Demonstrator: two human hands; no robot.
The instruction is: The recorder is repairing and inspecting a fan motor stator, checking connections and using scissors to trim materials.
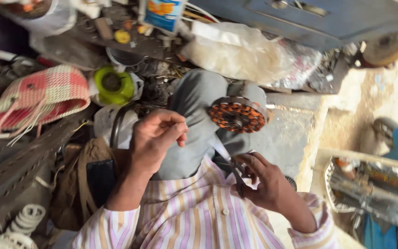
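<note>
While the person sits with a knee raised, the right hand [263,180] is closed around a pair of scissors [237,177] near the striped shirt [199,216], the blades at a pale strip [220,150] that runs up towards the knee; the left hand [155,138] is loosely curled, thumb and fingertips pinched together, though what they pinch is too small to tell; a clean cut here would, in judgement, call for the strip held taut and the blades set square across it, clear of the trouser cloth; just beyond, a round motor stator [238,115] with copper-orange windings rests on the grey-trousered knee [199,106]; to the left, a brown bag [88,184] lies open with a dark flat object inside; farther left a pink woven basket [38,94] lies tipped, contents unseen; beside it sits a green reel [114,85]; at the far side a clear plastic bag [236,50] holds pale material.
</note>
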